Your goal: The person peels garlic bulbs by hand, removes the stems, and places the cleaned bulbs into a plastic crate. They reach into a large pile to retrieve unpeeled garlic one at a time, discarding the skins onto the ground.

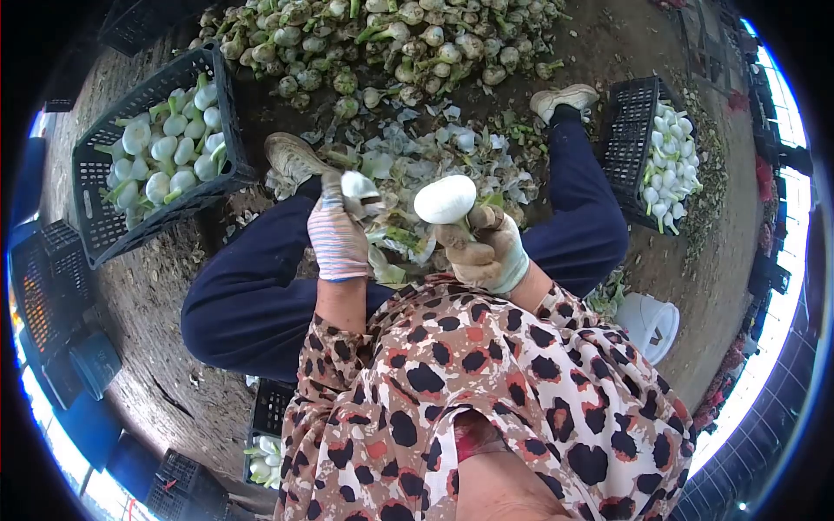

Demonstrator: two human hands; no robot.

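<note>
A peeled white onion [446, 200] sits bulb-up in my right hand [488, 250], whose gloved fingers and thumb close around its short green stem. To the left, my left hand [339, 230], in a striped glove with a dirty grey finger part, is closed with its fingertips upward. Something whitish [356, 185] shows at those fingertips; I cannot tell what it is. The two hands are apart, above a litter of onion skins [400, 165] on the ground between my legs.
A heap of unpeeled onions [382, 43] lies ahead. Black crates of peeled onions stand at left [230, 113] and right [621, 139]; another crate [269, 406] is behind on the left. A white bucket [650, 321] stands by my right hip, and stacked crates [48, 278] are at far left.
</note>
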